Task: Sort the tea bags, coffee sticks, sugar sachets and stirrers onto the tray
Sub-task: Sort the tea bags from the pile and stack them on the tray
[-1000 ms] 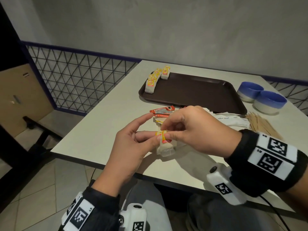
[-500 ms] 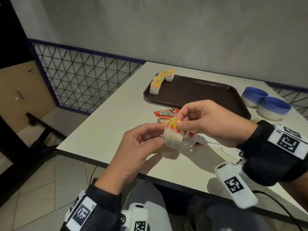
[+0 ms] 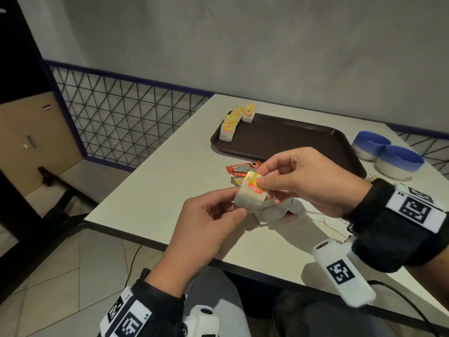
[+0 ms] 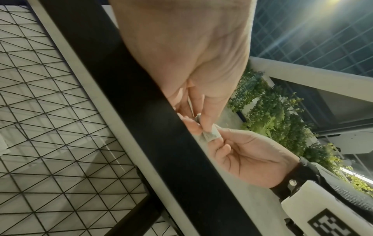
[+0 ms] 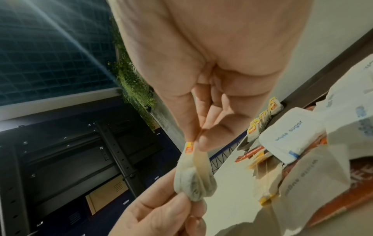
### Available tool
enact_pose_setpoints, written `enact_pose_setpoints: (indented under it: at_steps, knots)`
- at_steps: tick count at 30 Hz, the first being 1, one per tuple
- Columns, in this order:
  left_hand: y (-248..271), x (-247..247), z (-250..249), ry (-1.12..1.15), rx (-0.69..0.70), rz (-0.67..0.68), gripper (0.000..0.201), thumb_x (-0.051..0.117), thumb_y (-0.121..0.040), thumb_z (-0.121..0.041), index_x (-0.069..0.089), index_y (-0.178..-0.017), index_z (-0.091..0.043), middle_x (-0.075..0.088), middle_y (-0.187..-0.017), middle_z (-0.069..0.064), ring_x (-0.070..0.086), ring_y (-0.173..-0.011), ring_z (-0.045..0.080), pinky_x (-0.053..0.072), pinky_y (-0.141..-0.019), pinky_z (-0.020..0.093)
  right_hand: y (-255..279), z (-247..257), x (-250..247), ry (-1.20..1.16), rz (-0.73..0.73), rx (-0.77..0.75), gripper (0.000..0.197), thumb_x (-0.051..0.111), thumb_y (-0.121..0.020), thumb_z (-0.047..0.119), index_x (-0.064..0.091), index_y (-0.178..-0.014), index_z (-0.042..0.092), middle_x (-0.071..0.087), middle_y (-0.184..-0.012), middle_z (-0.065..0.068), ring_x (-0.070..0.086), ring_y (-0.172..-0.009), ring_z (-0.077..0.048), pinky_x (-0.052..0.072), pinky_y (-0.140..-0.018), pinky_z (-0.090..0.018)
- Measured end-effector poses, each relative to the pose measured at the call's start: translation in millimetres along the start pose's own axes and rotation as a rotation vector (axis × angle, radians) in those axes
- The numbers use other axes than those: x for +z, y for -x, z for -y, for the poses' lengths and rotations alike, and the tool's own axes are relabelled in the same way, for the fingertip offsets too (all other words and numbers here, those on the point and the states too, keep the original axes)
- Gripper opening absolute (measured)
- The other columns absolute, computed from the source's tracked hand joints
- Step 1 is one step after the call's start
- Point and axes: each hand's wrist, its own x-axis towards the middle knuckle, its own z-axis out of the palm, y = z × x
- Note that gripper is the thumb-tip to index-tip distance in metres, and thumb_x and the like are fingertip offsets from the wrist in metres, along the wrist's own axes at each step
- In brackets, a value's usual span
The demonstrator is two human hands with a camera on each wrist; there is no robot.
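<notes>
Both hands hold one tea bag above the table's near left part. My right hand pinches its yellow-red tag end between thumb and forefinger, seen close as the tea bag in the right wrist view. My left hand pinches the lower end of the bag. The tea bag shows only as a sliver in the left wrist view. A dark brown tray lies beyond, with several tea bags lined along its left edge. Red coffee sticks and white sugar sachets lie under the hands.
Two blue-and-white bowls stand right of the tray. The white table ends close to my body, with a wire-mesh railing to its left. White sugar sachets crowd the table by my right wrist.
Both hands have risen off the table with the tea bag and moved slightly right. The left fingers went from extended beside the bag to pinching its lower end.
</notes>
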Motion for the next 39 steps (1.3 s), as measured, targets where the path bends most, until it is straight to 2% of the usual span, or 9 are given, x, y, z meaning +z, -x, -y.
enact_pose_setpoints:
  at_steps: [4, 10, 14, 19, 22, 27, 30, 35, 39]
  knots:
    - [-0.9, -0.5, -4.0, 0.022, -0.012, 0.05, 0.033, 0.073, -0.093, -0.002, 0.077, -0.12, -0.02, 0.08, -0.11, -0.003, 0.074, -0.106, 0.018, 0.06, -0.094, 0.037, 1.8, 3.4, -3.0, 0.093, 0.023, -0.037, 0.017, 0.078, -0.083, 0.008, 0.075, -0.099, 0.002, 0.077, -0.088, -0.018, 0.07, -0.073, -0.025, 0.06, -0.064, -0.033]
    - [-2.7, 5.2, -7.5, 0.028, -0.035, 0.01, 0.027, 0.068, -0.091, -0.037, 0.081, -0.111, -0.025, 0.081, -0.104, -0.004, 0.075, -0.103, 0.017, 0.06, -0.096, 0.045, 2.3, 3.7, 2.0, 0.176, 0.046, -0.137, 0.017, 0.08, -0.082, 0.012, 0.075, -0.097, 0.006, 0.075, -0.085, -0.018, 0.071, -0.072, -0.026, 0.062, -0.07, -0.041]
    - [-3.6, 6.0, -3.7, -0.004, -0.029, -0.015, 0.017, 0.068, -0.097, -0.026, 0.083, -0.103, -0.02, 0.081, -0.097, -0.001, 0.076, -0.097, 0.022, 0.059, -0.095, 0.049, 0.2, 3.2, 7.2, 0.322, 0.056, -0.196, 0.015, 0.083, -0.082, 0.019, 0.075, -0.095, 0.015, 0.075, -0.078, -0.008, 0.073, -0.071, -0.027, 0.064, -0.069, -0.045]
    - [-2.2, 4.4, -2.0, -0.05, -0.014, -0.013, 0.015, 0.068, -0.098, -0.023, 0.083, -0.101, -0.024, 0.081, -0.093, -0.005, 0.076, -0.091, 0.015, 0.06, -0.088, 0.037, -0.4, 4.0, 9.2, 0.462, 0.054, -0.251, 0.017, 0.084, -0.081, 0.029, 0.075, -0.095, 0.022, 0.075, -0.075, 0.0, 0.071, -0.066, -0.018, 0.063, -0.066, -0.04]
    - [-2.2, 4.6, -1.0, -0.044, -0.006, -0.03, 0.016, 0.068, -0.097, -0.025, 0.084, -0.101, -0.025, 0.081, -0.094, -0.004, 0.076, -0.093, 0.018, 0.06, -0.091, 0.045, -1.9, 0.8, 8.6, 0.42, 0.022, -0.247, 0.022, 0.086, -0.078, 0.032, 0.075, -0.096, 0.024, 0.074, -0.081, 0.0, 0.07, -0.069, -0.021, 0.063, -0.064, -0.042]
    - [-1.3, 5.3, -5.6, 0.031, -0.011, -0.076, 0.023, 0.069, -0.088, -0.034, 0.084, -0.101, -0.024, 0.082, -0.095, -0.003, 0.077, -0.094, 0.019, 0.061, -0.092, 0.045, -2.6, -8.3, 7.3, 0.178, 0.101, -0.128, 0.019, 0.084, -0.078, 0.022, 0.077, -0.091, 0.011, 0.073, -0.079, -0.013, 0.065, -0.061, -0.02, 0.055, -0.055, -0.032]
    - [-1.2, 3.4, -1.7, 0.043, -0.006, -0.083, 0.02, 0.069, -0.089, -0.03, 0.085, -0.098, -0.022, 0.082, -0.093, -0.001, 0.077, -0.091, 0.017, 0.061, -0.087, 0.037, -6.5, -8.3, 7.6, 0.22, 0.151, -0.141, 0.014, 0.08, -0.084, 0.02, 0.076, -0.089, 0.007, 0.072, -0.07, -0.007, 0.064, -0.057, -0.014, 0.051, -0.051, -0.022]
    - [-1.8, 0.6, -5.4, 0.131, -0.03, -0.062, 0.018, 0.067, -0.094, -0.012, 0.086, -0.094, -0.015, 0.081, -0.087, 0.005, 0.073, -0.077, 0.008, 0.056, -0.065, 0.016, -26.0, -0.4, 5.0, 0.3, 0.297, -0.132, 0.024, 0.079, -0.082, 0.031, 0.074, -0.092, 0.009, 0.074, -0.083, -0.017, 0.068, -0.069, -0.022, 0.059, -0.067, -0.036]
    - [-3.1, -9.3, -3.5, 0.024, 0.001, -0.194, 0.018, 0.069, -0.082, -0.035, 0.084, -0.092, -0.035, 0.08, -0.091, -0.001, 0.076, -0.084, 0.014, 0.06, -0.078, 0.03, -59.3, 16.6, -18.2, 0.348, 0.328, -0.087, 0.022, 0.072, -0.09, 0.016, 0.066, -0.102, -0.002, 0.072, -0.093, -0.025, 0.065, -0.075, -0.025, 0.058, -0.075, -0.041]
